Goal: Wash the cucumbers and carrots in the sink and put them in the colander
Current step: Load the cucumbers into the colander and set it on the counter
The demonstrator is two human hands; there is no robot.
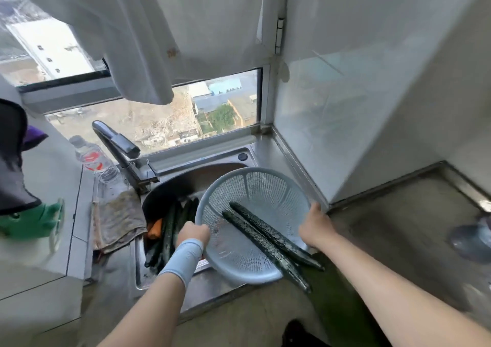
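Two-handed: left hand (pixel 192 233), right hand (pixel 315 225) clasp colander (pixel 255 187) rim.

Both forearms are bare, with no sleeves in view. A light blue-grey knitted wristband (pixel 183 257) wraps the left wrist, just behind the left hand (pixel 191 234); the right hand (pixel 316 227) wears nothing.

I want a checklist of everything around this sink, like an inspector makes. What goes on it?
Surface: steel sink, counter to its right.
Job's things: colander holds two cucumbers; more cucumbers and a carrot lie in the sink.
Clutter: rag on the sink's left edge, plastic bottle beside the faucet.
Grippers: left hand and right hand each grip the colander's rim.
Cables: nothing seen.
Surroundings: window behind, white cloth hanging above.
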